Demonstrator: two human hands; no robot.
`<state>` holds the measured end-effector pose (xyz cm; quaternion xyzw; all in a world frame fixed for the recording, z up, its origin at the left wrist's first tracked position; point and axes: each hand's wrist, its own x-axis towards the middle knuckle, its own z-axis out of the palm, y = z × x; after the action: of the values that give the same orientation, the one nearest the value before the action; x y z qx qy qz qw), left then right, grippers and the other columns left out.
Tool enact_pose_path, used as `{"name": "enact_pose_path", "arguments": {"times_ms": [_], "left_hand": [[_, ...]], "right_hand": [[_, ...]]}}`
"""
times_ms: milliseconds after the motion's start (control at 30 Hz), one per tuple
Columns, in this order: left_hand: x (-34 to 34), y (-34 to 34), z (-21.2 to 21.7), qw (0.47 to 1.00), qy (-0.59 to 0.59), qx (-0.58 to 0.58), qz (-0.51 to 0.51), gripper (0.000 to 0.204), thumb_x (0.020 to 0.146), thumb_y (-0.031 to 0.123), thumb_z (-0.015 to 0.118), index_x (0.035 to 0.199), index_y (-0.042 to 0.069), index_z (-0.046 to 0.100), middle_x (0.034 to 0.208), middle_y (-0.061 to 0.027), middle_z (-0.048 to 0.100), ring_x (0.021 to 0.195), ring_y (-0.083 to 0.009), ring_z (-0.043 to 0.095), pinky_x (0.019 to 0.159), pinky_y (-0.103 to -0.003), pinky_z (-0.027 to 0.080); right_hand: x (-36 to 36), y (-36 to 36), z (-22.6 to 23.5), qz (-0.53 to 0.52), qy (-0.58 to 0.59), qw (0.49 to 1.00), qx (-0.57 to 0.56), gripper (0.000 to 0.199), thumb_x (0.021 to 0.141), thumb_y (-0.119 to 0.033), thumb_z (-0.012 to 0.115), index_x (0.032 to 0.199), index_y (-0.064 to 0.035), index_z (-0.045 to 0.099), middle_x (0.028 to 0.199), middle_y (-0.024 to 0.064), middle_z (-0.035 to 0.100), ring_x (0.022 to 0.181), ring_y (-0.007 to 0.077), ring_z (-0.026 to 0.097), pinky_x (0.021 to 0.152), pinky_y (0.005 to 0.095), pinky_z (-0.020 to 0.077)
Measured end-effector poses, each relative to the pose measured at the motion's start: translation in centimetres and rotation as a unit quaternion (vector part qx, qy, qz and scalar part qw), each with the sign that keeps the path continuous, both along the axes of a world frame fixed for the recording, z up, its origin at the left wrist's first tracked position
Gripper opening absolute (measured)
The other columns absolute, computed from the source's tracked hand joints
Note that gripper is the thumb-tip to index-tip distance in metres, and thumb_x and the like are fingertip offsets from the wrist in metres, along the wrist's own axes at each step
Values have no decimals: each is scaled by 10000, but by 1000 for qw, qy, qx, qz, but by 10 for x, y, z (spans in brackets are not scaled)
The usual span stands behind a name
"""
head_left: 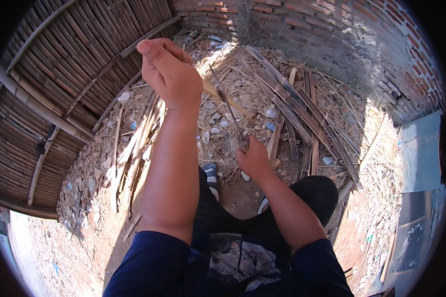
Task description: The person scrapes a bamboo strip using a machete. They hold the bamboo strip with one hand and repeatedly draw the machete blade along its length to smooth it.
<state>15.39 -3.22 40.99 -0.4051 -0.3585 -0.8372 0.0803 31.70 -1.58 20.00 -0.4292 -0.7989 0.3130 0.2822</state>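
My left hand (171, 74) is raised high and closed, its fingers curled and the thumb on top. Whatever it may hold is hidden behind the fist. A pale bamboo strip (228, 99) shows just right of that wrist, slanting down to the right; whether the hand grips it or it lies beyond, I cannot tell. Lower and to the right, my right hand (255, 158) is closed around the handle of a long, narrow knife (226, 103). Its dark blade points up and away, crossing in front of the strip.
Split bamboo and dark wood pieces (302, 111) lie piled at the right. More pale bamboo strips (139, 143) lie left of my forearm. Rubble and straw cover the ground. A slatted bamboo wall (74, 64) stands left, a brick wall (322, 29) behind, grey-blue sheets (421, 153) at right.
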Motion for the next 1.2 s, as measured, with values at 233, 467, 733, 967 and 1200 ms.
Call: {"name": "enact_pose_path", "arguments": {"times_ms": [233,467,733,967,1200], "left_hand": [[-1,-5,1,1000,-20,-9,-22,547,1053,518,349,749,78,465,580,17,399,483,-68,359,454,-253,274],[2,0,-3,1000,20,7,-11,556,1055,514,343,733,79,466,577,16,399,481,-63,365,450,-249,274],[0,-3,-2,1000,-17,-12,-1,567,1049,535,335,747,74,465,579,10,395,473,-72,360,442,-255,280],[-10,-9,-3,1000,-12,-11,-19,565,1044,542,350,755,71,467,582,9,391,480,-73,367,446,-258,284],[1,-3,-5,1000,7,-9,-12,557,1051,528,342,758,72,472,591,6,409,487,-77,383,456,-254,296]], "right_hand": [[21,6,40,93,95,933,-334,395,809,-218,708,1054,67,586,818,209,670,736,363,664,726,433,526],[26,-17,54,70,212,971,-81,367,837,-210,697,1065,51,579,778,155,658,674,319,640,672,421,503],[-6,4,-6,23,3,999,-40,341,824,-168,640,1078,47,570,861,284,677,834,451,672,722,506,520],[3,12,10,126,126,923,-341,399,814,-223,701,1044,75,569,803,184,669,689,337,656,667,412,525],[14,-11,32,59,166,983,-52,355,833,-212,687,1035,58,576,756,150,654,656,272,651,638,401,512]]}}
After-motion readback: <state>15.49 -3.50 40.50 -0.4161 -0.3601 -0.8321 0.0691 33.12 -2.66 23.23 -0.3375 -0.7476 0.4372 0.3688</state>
